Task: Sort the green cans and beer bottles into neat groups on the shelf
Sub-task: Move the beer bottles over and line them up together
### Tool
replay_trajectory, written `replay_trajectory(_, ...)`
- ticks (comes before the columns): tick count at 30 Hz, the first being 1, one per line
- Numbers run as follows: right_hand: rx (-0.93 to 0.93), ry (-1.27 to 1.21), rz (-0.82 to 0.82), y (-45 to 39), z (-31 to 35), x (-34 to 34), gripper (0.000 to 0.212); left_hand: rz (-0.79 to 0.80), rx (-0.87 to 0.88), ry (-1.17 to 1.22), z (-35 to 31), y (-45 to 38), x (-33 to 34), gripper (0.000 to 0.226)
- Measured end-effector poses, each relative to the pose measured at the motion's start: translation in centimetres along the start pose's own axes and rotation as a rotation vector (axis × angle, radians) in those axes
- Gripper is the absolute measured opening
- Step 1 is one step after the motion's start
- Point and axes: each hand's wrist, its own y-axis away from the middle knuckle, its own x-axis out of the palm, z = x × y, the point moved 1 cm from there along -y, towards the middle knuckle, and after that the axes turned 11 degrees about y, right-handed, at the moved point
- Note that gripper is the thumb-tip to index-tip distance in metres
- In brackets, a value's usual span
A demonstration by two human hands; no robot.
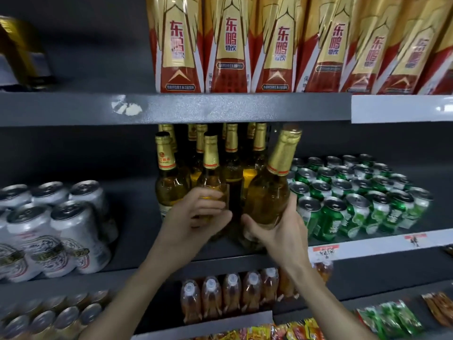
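Observation:
On the middle shelf [147, 239] stands a cluster of amber beer bottles [232, 163] with gold foil necks. My right hand [277, 231] grips the body of one beer bottle [269, 192], tilted right, at the front right of the cluster. My left hand [196, 217] is wrapped around the lower body of an upright front bottle [210, 173]. Right beside the tilted bottle, several green cans [355, 195] stand packed in rows.
White-and-silver cans [54, 229] sit at the shelf's left, with a bare gap between them and the bottles. Red-and-gold drink cartons [245, 45] fill the shelf above. Below are small orange bottles [230, 295], more cans [49, 317] and snack packets [389, 317].

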Motion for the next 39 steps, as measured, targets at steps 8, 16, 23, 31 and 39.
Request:
replay_trajectory(8,0.01,0.033,0.034,-2.2,-2.7,2.9,0.084,-0.132,0.002,-0.059,-0.5,1.3,-2.2,0.035)
replay_trajectory(16,0.006,0.033,0.114,-3.4,-3.3,5.3,0.085,-0.171,0.002,-0.032,-0.2,1.6,-3.1,0.026)
replay_trajectory(23,0.023,0.045,0.17,-4.7,-3.0,6.3,0.092,-0.174,0.006,-0.027,0.4,2.2,-3.9,0.019)
replay_trajectory(31,0.055,-0.047,0.246,-5.6,-3.0,7.2,0.107,-0.158,0.006,-0.004,1.6,2.5,-4.6,0.026)
replay_trajectory(39,0.075,-0.056,0.281,-4.6,-2.4,5.5,0.11,-0.026,-0.034,0.06,2.8,0.8,-3.1,0.022)
